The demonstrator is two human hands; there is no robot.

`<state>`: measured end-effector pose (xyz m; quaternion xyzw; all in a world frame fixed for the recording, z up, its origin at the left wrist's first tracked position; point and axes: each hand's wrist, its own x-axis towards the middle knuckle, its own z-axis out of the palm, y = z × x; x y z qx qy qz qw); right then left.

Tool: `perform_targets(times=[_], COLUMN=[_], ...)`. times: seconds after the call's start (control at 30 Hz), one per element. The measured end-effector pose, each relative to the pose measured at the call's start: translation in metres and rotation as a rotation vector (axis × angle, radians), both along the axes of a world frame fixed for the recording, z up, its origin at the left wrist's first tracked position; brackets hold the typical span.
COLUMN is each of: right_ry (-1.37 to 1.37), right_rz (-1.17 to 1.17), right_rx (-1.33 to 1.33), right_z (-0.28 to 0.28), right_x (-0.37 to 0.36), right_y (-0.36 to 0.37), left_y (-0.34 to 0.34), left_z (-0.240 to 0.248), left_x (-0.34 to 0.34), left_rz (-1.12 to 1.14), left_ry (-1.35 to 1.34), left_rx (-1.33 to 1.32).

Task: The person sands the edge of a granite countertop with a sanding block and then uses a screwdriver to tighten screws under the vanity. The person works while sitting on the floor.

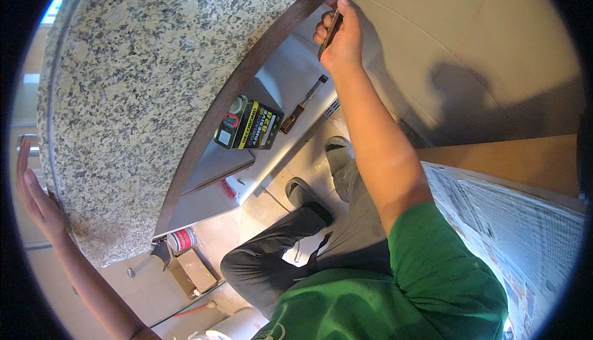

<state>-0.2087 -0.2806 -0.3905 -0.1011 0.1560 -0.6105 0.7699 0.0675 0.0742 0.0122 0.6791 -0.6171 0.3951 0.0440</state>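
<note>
A speckled granite countertop (148, 62) fills the upper left, with a dark wooden strip (238, 83) along its curved edge. At the far end of that strip, close to the tiled wall, my right hand (343, 38) is closed round a thin, dark, flat piece (332, 34) whose kind I cannot make out. My left hand (42, 201) reaches past the countertop's left side, fingers stretched out and holding nothing; its palm side is beside the stone edge. Under the counter, a black and yellow adhesive tin (250, 127) stands near a chisel (304, 106) with an orange and black handle.
Below the counter are a white cabinet panel (216, 211) and a small red item (228, 188). A hammer (154, 257), a round tin (181, 240) and a cardboard box (196, 271) sit lower left. Newspaper (494, 222) covers a surface at right, beside a wooden board (500, 162).
</note>
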Motion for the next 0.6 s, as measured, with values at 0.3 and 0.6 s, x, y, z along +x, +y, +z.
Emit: perform_targets(times=[0.3, 0.6], right_ry=[0.091, 0.049], right_rz=[-0.022, 0.104], right_rx=[0.107, -0.022], right_z=[-0.003, -0.015], right_x=[0.006, 0.012], right_y=[0.003, -0.006], left_y=[0.001, -0.002], left_z=[0.001, -0.001], left_x=[-0.001, 0.002], left_rz=[0.003, 0.003], left_ry=[-0.005, -0.024], left_rx=[-0.002, -0.003])
